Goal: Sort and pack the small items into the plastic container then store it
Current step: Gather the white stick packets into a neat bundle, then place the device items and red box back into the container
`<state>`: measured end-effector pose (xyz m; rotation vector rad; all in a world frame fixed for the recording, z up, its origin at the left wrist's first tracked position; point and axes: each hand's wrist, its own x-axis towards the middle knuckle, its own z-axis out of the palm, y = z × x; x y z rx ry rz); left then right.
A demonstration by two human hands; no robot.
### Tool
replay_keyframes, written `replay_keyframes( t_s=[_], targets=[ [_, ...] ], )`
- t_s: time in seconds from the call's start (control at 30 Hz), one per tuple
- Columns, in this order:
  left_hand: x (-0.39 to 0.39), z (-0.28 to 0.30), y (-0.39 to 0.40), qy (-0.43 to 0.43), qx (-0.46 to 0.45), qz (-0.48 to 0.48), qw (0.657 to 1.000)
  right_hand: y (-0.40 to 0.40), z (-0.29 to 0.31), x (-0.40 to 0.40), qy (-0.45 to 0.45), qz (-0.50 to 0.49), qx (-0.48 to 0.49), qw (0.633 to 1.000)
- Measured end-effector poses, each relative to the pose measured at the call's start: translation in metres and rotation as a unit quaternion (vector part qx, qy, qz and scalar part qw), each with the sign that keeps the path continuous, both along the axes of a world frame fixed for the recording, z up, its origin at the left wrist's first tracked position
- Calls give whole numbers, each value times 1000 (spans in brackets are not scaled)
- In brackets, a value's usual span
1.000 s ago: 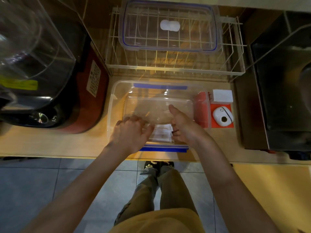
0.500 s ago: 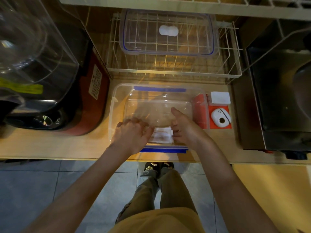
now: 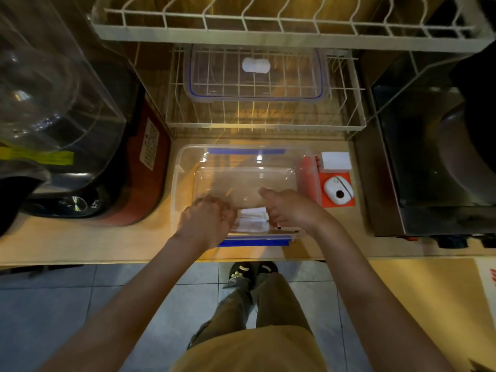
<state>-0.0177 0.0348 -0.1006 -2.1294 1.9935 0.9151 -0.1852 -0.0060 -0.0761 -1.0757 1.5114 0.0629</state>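
From my remote feed: the clear plastic container (image 3: pixel 243 181) sits open on the wooden counter (image 3: pixel 80 242), blue latches on its far and near rims. I take it as my landmark.

Left hand (image 3: pixel 205 222) is at the container's near-left rim, fingers curled down over something white, a stack of white packets (image 3: pixel 252 220) lying against the near wall inside. Right hand (image 3: pixel 291 209) is on the near-right side, thumb stretched out toward the middle, the other fingers curled onto the same packets (exact contact I cannot tell under the knuckles).

Just right of the container: an orange card (image 3: pixel 336 204) carrying a small white oval device (image 3: pixel 338 189), with a white pad (image 3: pixel 336 161) at its far end.

Beyond the container, a white wire rack (image 3: pixel 351 122) holds a clear lid (image 3: pixel 255 73), blue-seamed.

Left of the container, a dark appliance with a red side (image 3: pixel 139 183).
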Motion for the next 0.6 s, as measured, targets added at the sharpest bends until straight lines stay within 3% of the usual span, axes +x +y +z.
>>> replay_keyframes(
  t_s=[0.1, 0.2, 0.33, 0.43, 0.6],
  targets=[
    [1, 2, -5, 22, 45, -13, 999, 3, 14, -9, -34, 31, -92, 995],
    [5, 4, -16, 19, 81, -21, 996, 7, 17, -19, -86, -11, -154, 984],
    [9, 11, -36, -11, 102, -32, 994, 13, 21, -32, -83, -59, -251, 963],
    [-1, 21, -54, -23, 66, -82, 994, 18, 21, -45, -62, -124, -307, 942],
    [-54, 56, -87, 82, -23, -154, 984, 24, 26, -63, -29, -283, -384, 878]
  ],
)
